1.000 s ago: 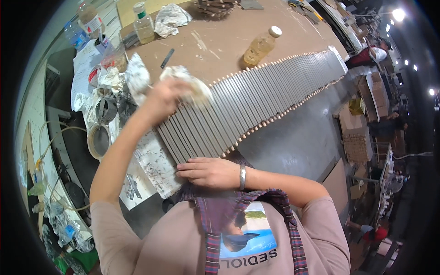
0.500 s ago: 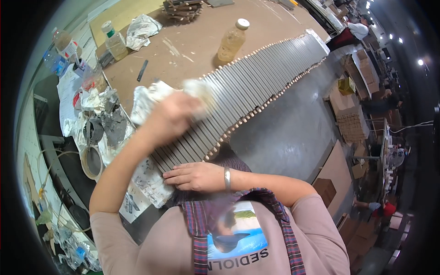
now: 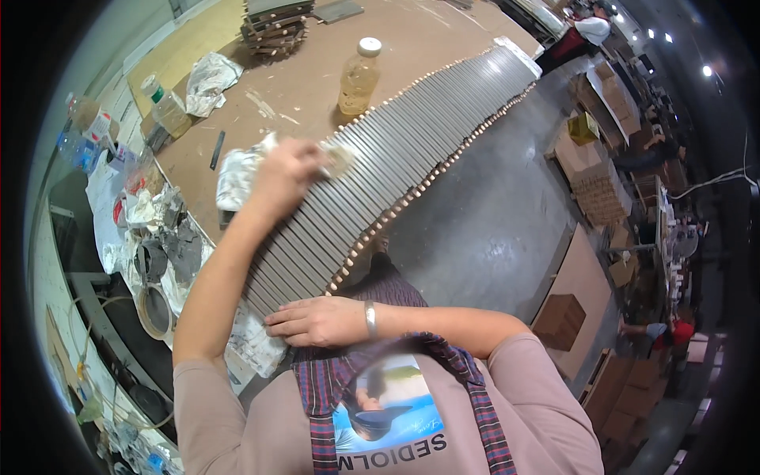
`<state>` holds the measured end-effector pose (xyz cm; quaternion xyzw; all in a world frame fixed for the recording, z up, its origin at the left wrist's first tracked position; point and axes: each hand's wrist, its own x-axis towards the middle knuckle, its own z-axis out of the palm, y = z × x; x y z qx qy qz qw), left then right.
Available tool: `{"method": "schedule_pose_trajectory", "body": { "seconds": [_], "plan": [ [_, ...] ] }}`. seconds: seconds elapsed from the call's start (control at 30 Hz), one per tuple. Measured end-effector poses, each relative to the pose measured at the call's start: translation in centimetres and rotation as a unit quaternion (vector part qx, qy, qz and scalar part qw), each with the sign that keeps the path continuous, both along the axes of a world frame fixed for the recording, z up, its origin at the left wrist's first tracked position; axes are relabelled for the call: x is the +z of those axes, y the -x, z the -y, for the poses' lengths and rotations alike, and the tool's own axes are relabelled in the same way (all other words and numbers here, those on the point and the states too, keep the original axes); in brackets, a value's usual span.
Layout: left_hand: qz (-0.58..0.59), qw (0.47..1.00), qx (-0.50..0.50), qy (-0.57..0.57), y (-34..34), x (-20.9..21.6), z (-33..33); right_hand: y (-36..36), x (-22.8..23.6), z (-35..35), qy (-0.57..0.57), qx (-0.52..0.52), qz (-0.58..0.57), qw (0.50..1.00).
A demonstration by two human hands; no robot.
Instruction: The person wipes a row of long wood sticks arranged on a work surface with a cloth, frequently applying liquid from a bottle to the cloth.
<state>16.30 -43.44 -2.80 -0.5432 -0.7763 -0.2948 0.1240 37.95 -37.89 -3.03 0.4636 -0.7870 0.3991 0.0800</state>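
A long row of thin grey slats (image 3: 384,150) with pale brown ends lies along the table's front edge, running from near my body to the far right. Over the row's left side, my left hand (image 3: 294,168) is closed around a whitish, stained cloth (image 3: 339,161) pressed on the slats; it is slightly blurred. My right hand (image 3: 310,321), with a silver bracelet at the wrist, rests at the row's near end, fingers stretched out and lying flat. Another crumpled white cloth (image 3: 236,176) sits beside my left forearm.
On the brown table (image 3: 293,83) stand a white-capped bottle of yellowish liquid (image 3: 360,79) and a stack of dark slats (image 3: 273,32). A dark strip (image 3: 217,150) lies farther left, near a green-capped bottle (image 3: 166,107). Tape rolls and rags crowd the left edge.
The whole view has shifted, so the table and slats appear farther left. My left hand has moved the cloth away along the slats. The right hand stays at the near end.
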Motion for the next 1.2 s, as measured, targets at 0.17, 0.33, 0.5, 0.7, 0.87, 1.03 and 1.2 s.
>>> {"method": "schedule_pose_trajectory", "body": {
  "seconds": [0.17, 0.33, 0.5, 0.7, 0.87, 1.03, 1.2],
  "plan": [
    [-0.020, 0.999, -0.030, -0.006, -5.1, 1.8, -1.4, -1.7, 1.7, -4.2, 0.034, -0.212, -0.055, 0.975],
    [-0.030, 0.995, 0.084, 0.034, -3.0, 1.5, -1.9, -1.5, 1.2, -9.5, -0.024, -0.362, -0.051, 0.930],
    [-0.031, 0.998, 0.016, 0.046, -5.8, 2.1, -1.3, -0.1, 0.2, -12.5, -0.033, -0.405, -0.078, 0.910],
    [-0.031, 0.997, 0.004, 0.064, -9.7, 3.0, -1.9, 0.6, -1.0, -14.8, -0.030, -0.370, -0.081, 0.925],
    [-0.070, 0.980, 0.157, 0.104, -5.5, 2.6, -1.7, 1.1, -1.1, -15.5, -0.011, -0.329, -0.078, 0.941],
    [-0.050, 0.986, 0.117, 0.106, -8.4, 2.9, -1.4, 1.5, -1.5, -16.6, 0.022, -0.288, -0.066, 0.955],
    [-0.055, 0.981, 0.173, 0.063, -6.3, 3.9, -3.7, 2.1, -0.3, -18.4, 0.039, -0.325, -0.076, 0.942]
  ]
}}
